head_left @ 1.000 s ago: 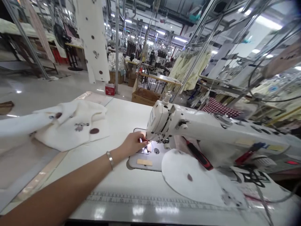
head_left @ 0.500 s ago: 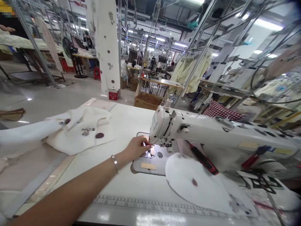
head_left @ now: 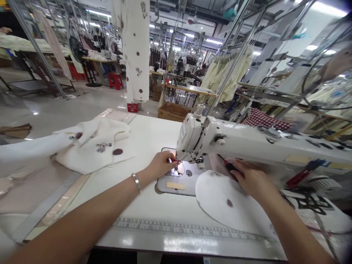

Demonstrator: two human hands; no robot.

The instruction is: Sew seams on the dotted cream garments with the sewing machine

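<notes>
My left hand [head_left: 162, 164], with a silver bangle at the wrist, is at the needle area of a white sewing machine [head_left: 192, 135]. Its thumb and finger are pinched beside the presser foot; a small red spot shows there, but I cannot make out what they hold. Under the machine arm, my right hand [head_left: 251, 179] closes over a black-and-red handled tool [head_left: 230, 167], which it mostly hides. A round-ended white fabric piece [head_left: 217, 194] with a brown dot lies beneath that hand, right of the metal needle plate [head_left: 165, 182].
Printed white fabric [head_left: 93, 146] lies bunched at the left of the table. A ruler strip [head_left: 165, 229] runs along the front edge. Another red-and-black tool [head_left: 299, 178] rests against the machine at right. A cardboard box [head_left: 173, 112] stands on the floor behind.
My right hand has come in from the right and taken hold of the black-and-red tool. My left hand stays at the needle area. The view has shifted slightly.
</notes>
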